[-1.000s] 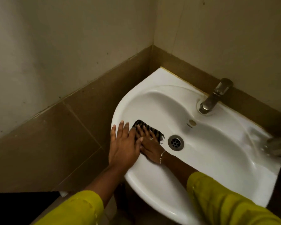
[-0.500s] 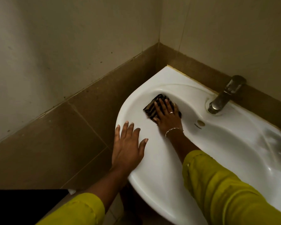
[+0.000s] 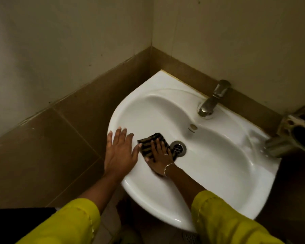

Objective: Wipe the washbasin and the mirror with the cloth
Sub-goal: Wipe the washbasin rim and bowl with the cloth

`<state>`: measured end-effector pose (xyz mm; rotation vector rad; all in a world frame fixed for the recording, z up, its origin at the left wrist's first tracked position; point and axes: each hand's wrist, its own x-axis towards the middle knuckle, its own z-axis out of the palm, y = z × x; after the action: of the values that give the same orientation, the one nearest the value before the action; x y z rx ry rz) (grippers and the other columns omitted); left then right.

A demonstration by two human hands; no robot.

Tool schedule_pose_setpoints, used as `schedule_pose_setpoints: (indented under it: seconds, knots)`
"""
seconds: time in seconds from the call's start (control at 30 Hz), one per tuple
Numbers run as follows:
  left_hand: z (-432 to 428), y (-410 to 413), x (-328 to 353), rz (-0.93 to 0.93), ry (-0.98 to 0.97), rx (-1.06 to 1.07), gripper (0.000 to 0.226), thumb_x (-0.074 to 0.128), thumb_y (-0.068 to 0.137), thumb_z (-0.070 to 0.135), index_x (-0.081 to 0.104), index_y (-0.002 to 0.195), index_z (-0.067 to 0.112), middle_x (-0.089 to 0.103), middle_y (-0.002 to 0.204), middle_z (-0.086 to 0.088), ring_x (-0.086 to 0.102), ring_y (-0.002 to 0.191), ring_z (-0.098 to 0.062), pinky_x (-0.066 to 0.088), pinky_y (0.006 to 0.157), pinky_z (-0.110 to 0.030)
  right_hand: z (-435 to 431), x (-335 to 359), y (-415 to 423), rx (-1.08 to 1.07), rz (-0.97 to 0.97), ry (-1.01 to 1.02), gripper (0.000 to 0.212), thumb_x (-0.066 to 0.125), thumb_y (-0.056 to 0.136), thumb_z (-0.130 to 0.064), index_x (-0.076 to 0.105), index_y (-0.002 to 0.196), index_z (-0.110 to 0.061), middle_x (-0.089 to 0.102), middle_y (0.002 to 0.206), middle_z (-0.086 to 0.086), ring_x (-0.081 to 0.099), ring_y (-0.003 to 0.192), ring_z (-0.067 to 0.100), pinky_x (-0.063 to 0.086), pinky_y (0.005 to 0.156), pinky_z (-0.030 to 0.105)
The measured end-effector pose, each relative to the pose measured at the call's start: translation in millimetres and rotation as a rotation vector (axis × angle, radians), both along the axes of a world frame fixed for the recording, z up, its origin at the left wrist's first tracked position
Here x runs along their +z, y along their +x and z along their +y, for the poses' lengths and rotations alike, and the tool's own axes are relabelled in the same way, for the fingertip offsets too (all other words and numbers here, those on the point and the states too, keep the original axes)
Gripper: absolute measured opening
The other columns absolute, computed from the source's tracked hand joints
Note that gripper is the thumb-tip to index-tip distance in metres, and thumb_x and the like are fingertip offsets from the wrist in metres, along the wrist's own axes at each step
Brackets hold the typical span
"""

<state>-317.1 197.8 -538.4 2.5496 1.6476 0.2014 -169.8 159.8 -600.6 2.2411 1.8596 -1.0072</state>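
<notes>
leaning in from the near edge, i had both yellow sleeves at the bottom of the view and both hands down on the washbasin. my left hand lay flat and spread wide on the left rim, holding nothing; i judged it was there to brace me while the other arm worked. my right hand was pressed flat, fingers together, on the striped cloth, pinning it to the bowl's floor rather than gripping it, which suits a scrubbing stroke. the cloth sat low in the bowl, its right edge touching the drain.

half a second earlier that cloth had been high on the bowl's far left wall, well apart from the drain, so the stroke had come back down toward me; the left hand had barely shifted on the rim.

farther off, the overflow hole and the tap stood untouched at the back ledge, and a metal holder stuck out at the right. no mirror was in view, so i reckoned that part was not yet begun.
</notes>
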Motion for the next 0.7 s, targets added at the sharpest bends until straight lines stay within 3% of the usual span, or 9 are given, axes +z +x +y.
schedule_pose_setpoints:
  seconds: [0.1,0.27,0.47,0.53,0.6,0.7]
  knots:
    - [-0.5,-0.1,0.9,-0.008,-0.013,0.003,0.059,0.029,0.087,0.046,0.065,0.111,0.006,0.062,0.124,-0.022,0.051,0.125,-0.037,0.010,0.108,-0.043,-25.1,6.9,12.4,0.148,0.008,-0.045,0.069,0.028,0.098,-0.044,-0.013,0.145,-0.017,-0.020,0.154,0.006,-0.016,0.142,0.024,-0.006,0.113,0.044]
    - [-0.7,0.4,1.6,-0.037,-0.021,0.011,0.062,0.026,0.086,0.047,0.065,0.112,0.006,0.061,0.126,-0.021,0.048,0.128,-0.035,0.007,0.109,-0.040,-55.3,14.9,47.6,0.244,-0.057,-0.132,0.065,0.029,0.099,-0.039,-0.011,0.146,-0.016,-0.015,0.156,0.005,-0.011,0.143,0.024,-0.002,0.114,0.042]
    - [-1.1,0.2,-0.2,-0.064,-0.019,0.009,0.061,0.027,0.086,0.046,0.065,0.109,0.005,0.062,0.124,-0.022,0.049,0.127,-0.036,0.008,0.109,-0.041,-75.2,18.6,73.3,0.041,-0.359,-0.180,0.059,0.023,0.100,-0.028,-0.011,0.146,-0.013,-0.014,0.156,0.010,-0.007,0.144,0.028,0.001,0.116,0.043]
    - [-1.2,0.6,0.6,-0.069,-0.021,0.009,0.061,0.027,0.086,0.046,0.065,0.109,0.004,0.062,0.124,-0.022,0.049,0.127,-0.036,0.008,0.109,-0.041,-71.5,21.9,57.1,-0.090,-0.393,-0.202,0.057,0.027,0.099,-0.018,-0.002,0.147,-0.008,-0.004,0.156,0.016,0.002,0.143,0.034,0.009,0.115,0.047]
    - [-1.1,0.8,0.8,-0.065,-0.019,0.010,0.063,0.026,0.086,0.047,0.065,0.110,0.005,0.062,0.124,-0.021,0.048,0.128,-0.036,0.007,0.109,-0.041,-64.6,27.1,41.6,-0.180,-0.378,-0.198,0.050,0.031,0.096,-0.010,0.018,0.143,-0.001,0.017,0.152,0.022,0.020,0.139,0.036,0.023,0.111,0.046]
    - [-0.9,1.2,-0.1,-0.059,-0.019,0.006,0.061,0.027,0.086,0.047,0.066,0.108,0.005,0.063,0.122,-0.021,0.049,0.127,-0.036,0.008,0.109,-0.041,-59.8,36.5,28.7,-0.139,-0.273,-0.122,0.036,0.040,0.094,-0.015,0.049,0.128,-0.007,0.050,0.136,0.007,0.045,0.126,0.024,0.035,0.105,0.033]
